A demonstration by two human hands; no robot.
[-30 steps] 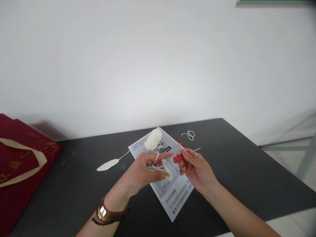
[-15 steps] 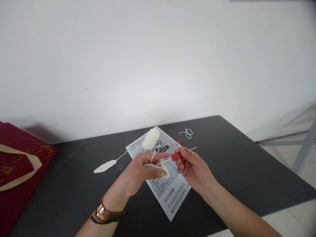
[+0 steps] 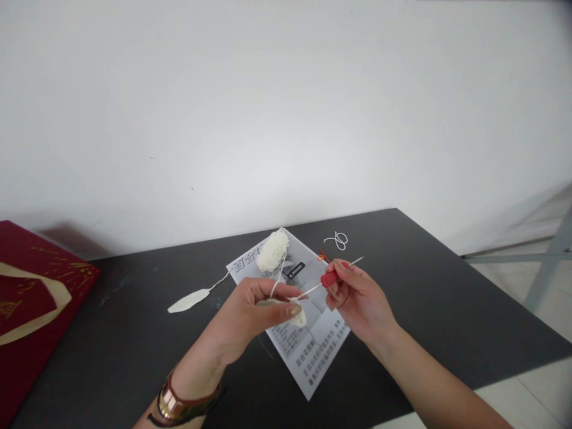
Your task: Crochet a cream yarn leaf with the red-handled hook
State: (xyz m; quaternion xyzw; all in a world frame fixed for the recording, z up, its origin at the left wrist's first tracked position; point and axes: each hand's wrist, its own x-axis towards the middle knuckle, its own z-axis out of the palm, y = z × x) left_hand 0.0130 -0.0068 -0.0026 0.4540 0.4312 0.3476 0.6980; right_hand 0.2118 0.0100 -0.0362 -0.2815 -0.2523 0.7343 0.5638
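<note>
Between the thumb and fingers of my left hand (image 3: 254, 313) is a small white crochet piece (image 3: 298, 317), partly hidden by the thumb. White yarn (image 3: 277, 280) loops over my left index finger and runs up to a yarn ball (image 3: 272, 251) on the printed sheet. My right hand (image 3: 357, 301) is closed around the red handle of a crochet hook (image 3: 329, 278). The hook's thin metal shaft points left, its tip at the upper edge of the crochet piece; another metal end sticks out behind my fingers.
Under my hands lies a printed pattern sheet (image 3: 308, 375) on a dark table (image 3: 134, 339). A finished white leaf-shaped piece (image 3: 188, 300) with a yarn tail rests at left, near a red bag (image 3: 40, 316). A loose yarn scrap (image 3: 341, 241) lies at the back, before a white wall (image 3: 268, 119).
My right hand has drawn the hook a little up and to the right, away from my left hand. My left hand has tilted and shifted slightly left with the crochet piece.
</note>
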